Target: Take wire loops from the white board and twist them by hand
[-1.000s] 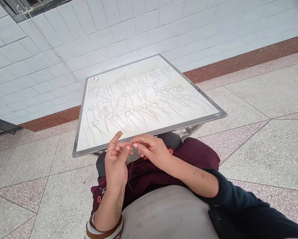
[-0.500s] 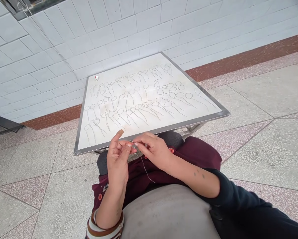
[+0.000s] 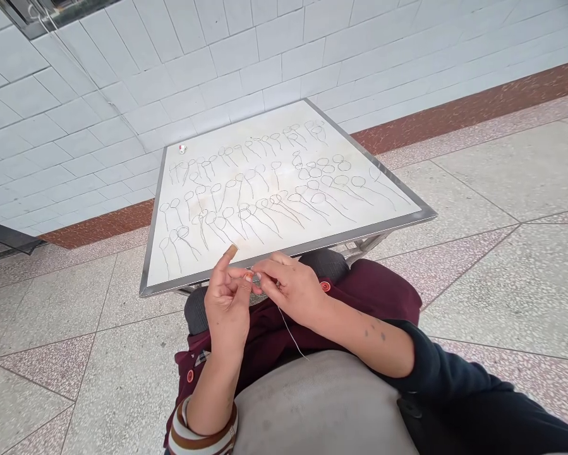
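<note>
Just in front of the table's near edge, my left hand (image 3: pixel 230 294) and my right hand (image 3: pixel 290 284) meet at their fingertips, pinching a thin pale wire (image 3: pixel 290 335). Its loose end trails from below my right hand down over the dark red garment on my lap. The part between the fingers is mostly hidden. A tan covering (image 3: pixel 231 251) wraps one raised fingertip of my left hand. On the white table (image 3: pixel 208 265) lie rows of thin wire loops with long tails (image 3: pixel 246 215), spread across most of its surface.
A small white and red object (image 3: pixel 182 149) sits at the table's far left corner. The table has a grey metal rim (image 3: pixel 288 253) and stands against a white tiled wall (image 3: pixel 246 57). Speckled stone floor (image 3: pixel 464 196) surrounds it.
The wire's hanging tail has swung slightly to the right. My hands stay together, with a small shift of the fingers and thumbs.
</note>
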`<state>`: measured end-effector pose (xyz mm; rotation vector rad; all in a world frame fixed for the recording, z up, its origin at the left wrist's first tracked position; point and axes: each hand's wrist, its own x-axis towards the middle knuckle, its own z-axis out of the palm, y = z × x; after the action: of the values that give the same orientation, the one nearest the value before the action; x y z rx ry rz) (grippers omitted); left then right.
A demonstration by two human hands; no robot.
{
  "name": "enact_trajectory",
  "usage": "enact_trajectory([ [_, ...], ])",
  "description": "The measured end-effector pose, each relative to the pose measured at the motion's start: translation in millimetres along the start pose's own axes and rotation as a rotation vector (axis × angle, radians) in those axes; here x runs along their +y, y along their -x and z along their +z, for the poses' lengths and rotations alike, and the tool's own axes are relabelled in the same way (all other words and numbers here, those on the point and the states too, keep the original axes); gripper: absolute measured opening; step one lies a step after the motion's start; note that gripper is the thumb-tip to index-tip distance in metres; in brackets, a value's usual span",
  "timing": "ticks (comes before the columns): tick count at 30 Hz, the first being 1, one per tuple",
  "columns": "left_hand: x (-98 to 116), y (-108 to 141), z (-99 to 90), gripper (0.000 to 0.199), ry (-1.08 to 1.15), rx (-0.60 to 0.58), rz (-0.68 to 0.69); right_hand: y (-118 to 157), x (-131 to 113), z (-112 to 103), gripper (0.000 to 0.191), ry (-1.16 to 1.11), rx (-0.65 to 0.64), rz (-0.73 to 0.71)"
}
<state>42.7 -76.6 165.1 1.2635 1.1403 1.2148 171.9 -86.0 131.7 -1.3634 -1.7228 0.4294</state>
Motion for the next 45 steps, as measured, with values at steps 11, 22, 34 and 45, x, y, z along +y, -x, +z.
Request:
enact_trajectory([
  [11,-1.5,1.7,0.0,0.051,-0.088,0.016,0.021,-3.7,6.0,-2.5,0.018,-0.025,-0.017,0.005],
  [22,-3.0,-3.2,-5.8,0.055,-0.046,-0.146,0.014,-2.0,3.5,-1.2,0.016,0.007,0.009,-0.078],
  [34,-5.5,-3.7,-7.0,0.052,-0.100,-0.173,0.030,-5.0,3.4,-2.7,0.017,-0.060,-0.036,-0.003],
  [45,0.1,-8.1,-19.7,0.049,-0.168,-0.048,0.093,-7.1,14.0,-16.8,0.027,-0.535,-0.331,0.268],
])
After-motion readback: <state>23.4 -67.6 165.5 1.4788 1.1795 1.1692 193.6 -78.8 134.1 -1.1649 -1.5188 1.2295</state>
